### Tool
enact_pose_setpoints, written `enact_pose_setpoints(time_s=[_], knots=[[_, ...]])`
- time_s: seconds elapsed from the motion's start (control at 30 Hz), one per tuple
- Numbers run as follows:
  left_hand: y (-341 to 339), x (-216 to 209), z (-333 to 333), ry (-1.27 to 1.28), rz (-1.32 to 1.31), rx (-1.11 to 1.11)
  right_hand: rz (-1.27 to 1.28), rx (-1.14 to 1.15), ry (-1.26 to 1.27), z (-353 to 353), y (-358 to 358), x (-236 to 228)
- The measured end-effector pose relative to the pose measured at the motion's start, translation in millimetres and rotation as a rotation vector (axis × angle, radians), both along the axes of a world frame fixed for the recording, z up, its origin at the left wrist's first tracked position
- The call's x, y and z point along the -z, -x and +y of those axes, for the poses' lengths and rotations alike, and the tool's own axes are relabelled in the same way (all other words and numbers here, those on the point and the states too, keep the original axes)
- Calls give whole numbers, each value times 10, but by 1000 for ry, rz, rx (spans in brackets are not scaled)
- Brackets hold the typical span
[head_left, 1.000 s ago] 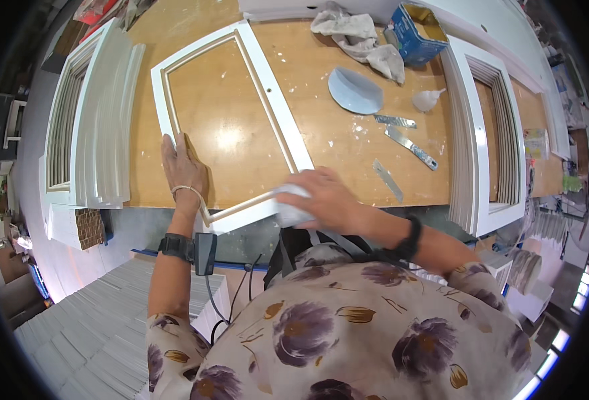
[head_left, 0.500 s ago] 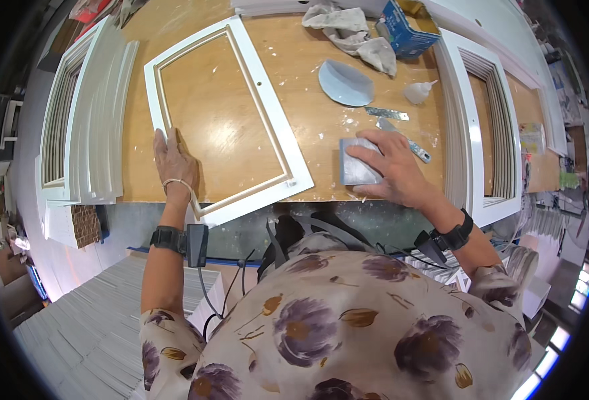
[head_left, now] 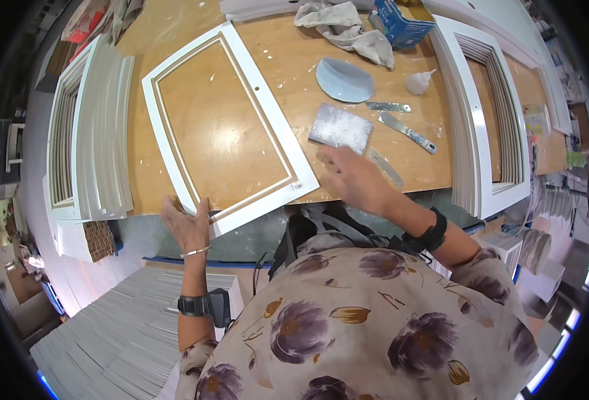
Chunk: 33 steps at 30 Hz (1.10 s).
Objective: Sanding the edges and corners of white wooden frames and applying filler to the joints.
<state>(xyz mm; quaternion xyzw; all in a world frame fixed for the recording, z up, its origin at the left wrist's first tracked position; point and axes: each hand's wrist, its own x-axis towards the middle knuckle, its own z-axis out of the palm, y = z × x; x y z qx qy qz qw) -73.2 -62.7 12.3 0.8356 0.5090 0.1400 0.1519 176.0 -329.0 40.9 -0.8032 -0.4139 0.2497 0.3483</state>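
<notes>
A white door frame [head_left: 268, 123] with a rectangular opening lies slanted on the wooden table. My left hand [head_left: 186, 223] grips its near left corner, thumb inside the opening and fingers along the outer edge. To the frame's right lies a dusty grey sanding block [head_left: 341, 129], flat on the table. My right hand [head_left: 358, 179] hovers just nearer than the block, between it and the frame's near right corner. It holds nothing; the fingers are bent, apart and slightly blurred. Beside the block lie a putty knife [head_left: 408, 132], a second putty knife [head_left: 385, 167] and a flat metal scraper [head_left: 389, 107].
Stacks of white frames stand at the left [head_left: 74, 133] and right [head_left: 488, 120] table ends. Farther back are a blue-grey bowl piece [head_left: 344, 80], a white squeeze bottle [head_left: 419, 81], a grey rag [head_left: 348, 33] and an open blue box [head_left: 401, 25].
My right hand has let go of the sanding block, now lying farther forward and left, and has drawn nearer. My left hand has slid down the frame's left side to the corner.
</notes>
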Motion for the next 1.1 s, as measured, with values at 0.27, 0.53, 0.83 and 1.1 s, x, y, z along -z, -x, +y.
enact_pose_setpoints(time_s=[0.27, 0.53, 0.83, 1.1], knots=[[-8, -534, -97, 888, -571, -251, 520, 59, -45, 92, -53, -122], [166, -549, -284, 923, -779, -99, 519, 40, -342, -252, -81, -467], [224, -687, -821, 834, -769, -217, 580, 40, -243, -344, -37, -352], [282, -972, -948, 560, -903, -70, 378, -57, -326, -144, -25, -601]])
